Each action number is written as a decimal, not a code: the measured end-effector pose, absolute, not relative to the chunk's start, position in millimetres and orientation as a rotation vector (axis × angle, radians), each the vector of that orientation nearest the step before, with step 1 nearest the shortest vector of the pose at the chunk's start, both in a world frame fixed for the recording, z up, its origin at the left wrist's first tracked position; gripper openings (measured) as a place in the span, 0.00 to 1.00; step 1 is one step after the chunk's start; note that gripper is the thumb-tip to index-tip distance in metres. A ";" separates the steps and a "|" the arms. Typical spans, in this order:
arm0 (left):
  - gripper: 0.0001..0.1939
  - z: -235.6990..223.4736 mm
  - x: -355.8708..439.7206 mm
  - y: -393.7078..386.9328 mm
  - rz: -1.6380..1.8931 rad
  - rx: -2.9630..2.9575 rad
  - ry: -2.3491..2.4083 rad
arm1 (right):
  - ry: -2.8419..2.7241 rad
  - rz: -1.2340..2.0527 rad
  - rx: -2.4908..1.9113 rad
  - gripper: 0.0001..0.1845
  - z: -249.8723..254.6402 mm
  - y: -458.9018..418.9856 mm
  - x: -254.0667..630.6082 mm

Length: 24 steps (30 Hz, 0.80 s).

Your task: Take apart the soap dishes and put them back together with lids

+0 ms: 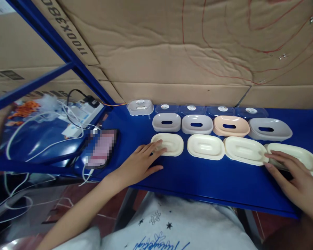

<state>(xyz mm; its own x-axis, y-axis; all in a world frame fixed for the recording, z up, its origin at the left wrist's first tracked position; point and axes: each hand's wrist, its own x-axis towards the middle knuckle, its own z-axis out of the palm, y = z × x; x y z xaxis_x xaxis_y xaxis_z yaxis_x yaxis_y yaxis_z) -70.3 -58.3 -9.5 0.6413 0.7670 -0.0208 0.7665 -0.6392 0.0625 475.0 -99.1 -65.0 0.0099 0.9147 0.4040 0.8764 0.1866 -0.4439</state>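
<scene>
Cream oval soap-dish bases lie in a front row. My left hand point(143, 158) has its fingers spread, the fingertips on the left side of the leftmost cream base point(173, 144). My right hand point(289, 172) is at the other end, thumb and fingers apart. Its fingertips are by the right end of one cream base point(243, 151) and over the left part of the rightmost cream base point(305, 158). Another cream base point(205, 146) lies between. Behind them stand slotted dishes, among them a peach dish point(231, 125) and a grey dish point(198, 124).
Clear lids point(220, 111) with round labels line the cardboard wall point(172, 69). A grey assembled soap dish point(140, 107) stands at their left. A phone point(101, 147) on a white cable, a power strip point(80, 114) and a blue frame post point(75, 62) are leftward.
</scene>
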 end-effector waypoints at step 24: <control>0.48 22.6 -63.4 89.3 0.263 2.561 1.342 | -1.873 0.080 -1.693 0.26 -60.7 -100.7 476.5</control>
